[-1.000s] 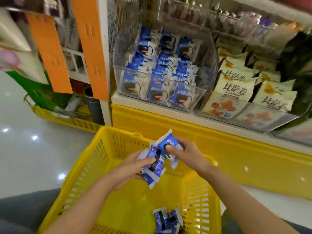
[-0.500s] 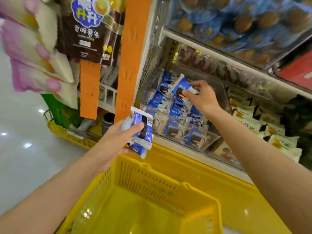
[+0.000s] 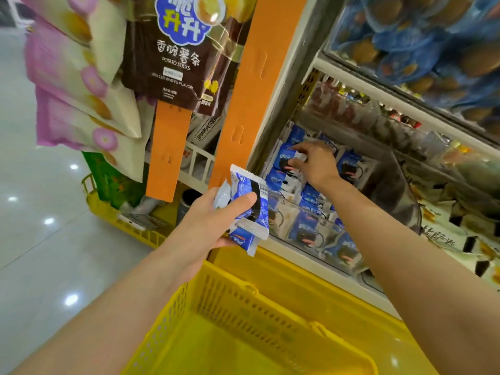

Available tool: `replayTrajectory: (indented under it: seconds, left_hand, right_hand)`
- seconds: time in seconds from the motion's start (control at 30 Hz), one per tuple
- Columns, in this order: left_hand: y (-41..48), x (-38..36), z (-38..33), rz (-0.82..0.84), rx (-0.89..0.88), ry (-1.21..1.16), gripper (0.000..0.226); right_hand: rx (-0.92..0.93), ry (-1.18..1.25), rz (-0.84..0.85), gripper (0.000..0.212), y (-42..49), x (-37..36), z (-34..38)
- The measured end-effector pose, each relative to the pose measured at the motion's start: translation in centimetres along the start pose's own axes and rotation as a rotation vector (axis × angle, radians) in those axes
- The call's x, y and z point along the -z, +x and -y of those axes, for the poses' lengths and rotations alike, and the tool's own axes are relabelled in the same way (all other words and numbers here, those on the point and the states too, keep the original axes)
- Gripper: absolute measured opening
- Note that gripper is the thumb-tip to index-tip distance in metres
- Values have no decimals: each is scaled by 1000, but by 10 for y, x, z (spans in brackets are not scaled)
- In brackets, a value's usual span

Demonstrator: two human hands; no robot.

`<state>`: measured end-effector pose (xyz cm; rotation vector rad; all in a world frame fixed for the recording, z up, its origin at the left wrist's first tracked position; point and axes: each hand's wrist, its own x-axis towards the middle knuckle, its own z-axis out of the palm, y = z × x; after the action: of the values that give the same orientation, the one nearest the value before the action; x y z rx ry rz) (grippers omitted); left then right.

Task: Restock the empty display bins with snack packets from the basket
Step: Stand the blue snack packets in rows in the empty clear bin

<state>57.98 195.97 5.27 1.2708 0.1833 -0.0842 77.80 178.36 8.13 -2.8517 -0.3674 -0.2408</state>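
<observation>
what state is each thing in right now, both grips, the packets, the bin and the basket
clear bin, mostly filled with blue packets
yellow basket, upright, below both hands
left hand grip, holds packet stack outside the bin
right hand grip, inside the bin, pinches single packet

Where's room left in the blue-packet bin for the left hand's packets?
A strip looks bare inside the bin, along its right wall, beside the rear packets. Front and left rows are packed; right hand pinches a packet rear left.
</observation>
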Motion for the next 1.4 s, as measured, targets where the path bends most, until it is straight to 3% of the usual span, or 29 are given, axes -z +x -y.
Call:
replayTrajectory:
  seconds: [0.07,0.17,0.23,0.33,0.43,0.57,0.63,0.73,0.83,0.93,1.13,1.27,1.4]
  left_hand:
    - [-1,-3,-1,3,9,-8,32]
    - [-6,-7,-4,3,24,-37,35]
    - [-11,-10,-6,4,33,-51,38]
    - [-19,-17,-9,25,31,-70,41]
    - [-27,-30,-11,58,29,-89,44]
    - [-33,-40,-6,26,13,-66,34]
    - [-33,-40,-5,0,22,-58,32]
    - [-28,-39,-4,-20,-6,-69,31]
    - [-20,-40,-6,-13,-49,-15,40]
    - [-11,-39,-6,-55,-87,11,41]
    - [8,-39,-6,-114,-157,17,33]
    - [20,-40,-11,-110,-230,29,33]
    - [34,-44,-17,-81,-280,76,32]
  right_hand:
    - [13,5,-126,47,-13,7,9]
    - [161,407,-263,23,-61,23,35]
    - [315,475,-124,23,-105,30,49]
    - [422,442,168,59,-156,31,60]
    - [293,547,200,64,-172,29,60]
    - [85,718,120,29,-175,38,59]
    - [-120,873,104,16,-173,45,56]
    - [-398,1061,209,26,-164,54,42]
    - [-356,952,322,32,-157,59,25]
    - [-325,1054,349,34,-144,67,9]
    - [-531,1155,63,10,-85,72,-29]
    - [-656,988,-79,17,-42,57,-46]
    - [-649,1111,-162,18,-13,39,-56]
